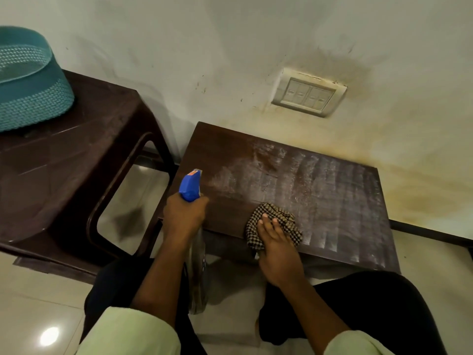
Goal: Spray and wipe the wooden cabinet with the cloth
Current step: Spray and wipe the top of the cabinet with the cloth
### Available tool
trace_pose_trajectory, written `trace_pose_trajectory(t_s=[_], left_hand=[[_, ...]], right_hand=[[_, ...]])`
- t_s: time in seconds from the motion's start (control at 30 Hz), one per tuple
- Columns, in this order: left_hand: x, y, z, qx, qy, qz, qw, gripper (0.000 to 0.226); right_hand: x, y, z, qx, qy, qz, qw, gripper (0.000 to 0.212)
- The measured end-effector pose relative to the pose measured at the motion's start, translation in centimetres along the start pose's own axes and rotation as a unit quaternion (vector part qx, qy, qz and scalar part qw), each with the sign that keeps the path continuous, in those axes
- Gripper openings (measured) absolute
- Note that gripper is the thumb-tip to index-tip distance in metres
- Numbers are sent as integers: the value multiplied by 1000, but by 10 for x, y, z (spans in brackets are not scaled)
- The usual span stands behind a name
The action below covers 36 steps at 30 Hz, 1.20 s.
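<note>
A low dark wooden cabinet (320,180) stands against the wall, its top streaked with wet, whitish wipe marks. My left hand (184,216) grips a spray bottle (190,185) with a blue trigger head, held at the cabinet's left front corner; its clear body hangs down below my wrist. My right hand (277,249) presses flat on a crumpled brown-and-cream checked cloth (279,221) at the front edge of the cabinet top.
A dark brown plastic stool (76,175) stands to the left with a teal woven basket (30,85) on it. A switch plate (308,92) sits on the stained wall above the cabinet. My knees in dark trousers rest on the glossy tiled floor (38,303).
</note>
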<state>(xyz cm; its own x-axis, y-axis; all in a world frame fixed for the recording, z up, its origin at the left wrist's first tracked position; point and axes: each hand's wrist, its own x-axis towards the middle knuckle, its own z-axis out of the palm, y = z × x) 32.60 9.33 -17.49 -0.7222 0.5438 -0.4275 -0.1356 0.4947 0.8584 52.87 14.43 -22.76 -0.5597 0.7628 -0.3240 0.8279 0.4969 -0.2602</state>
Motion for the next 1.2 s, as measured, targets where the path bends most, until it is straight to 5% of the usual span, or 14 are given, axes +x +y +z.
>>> trace_pose_trajectory(t_s=[0.17,0.37,0.53,0.7,0.97,1.2], left_hand=[[-2,-1,3,-1,2,-6,1000,9],[2,2,5,3,11,-25,1000,8],[8,2,2,-4,9,-26,1000,13],[10,5,5,10,-7,-26,1000,11],[9,11,6,-1,29,-35,999,12],[19,9,3,-10,48,-46,998,11]], right_hand=[[13,-32,1,11,5,38,999,69],[24,-36,1,5,-32,-84,996,73],[18,25,-7,18,0,6,1000,71],[20,-3,-3,24,25,56,998,66],[44,-61,3,-1,-41,-93,995,73],[54,-55,-4,-13,-67,-123,990,71]])
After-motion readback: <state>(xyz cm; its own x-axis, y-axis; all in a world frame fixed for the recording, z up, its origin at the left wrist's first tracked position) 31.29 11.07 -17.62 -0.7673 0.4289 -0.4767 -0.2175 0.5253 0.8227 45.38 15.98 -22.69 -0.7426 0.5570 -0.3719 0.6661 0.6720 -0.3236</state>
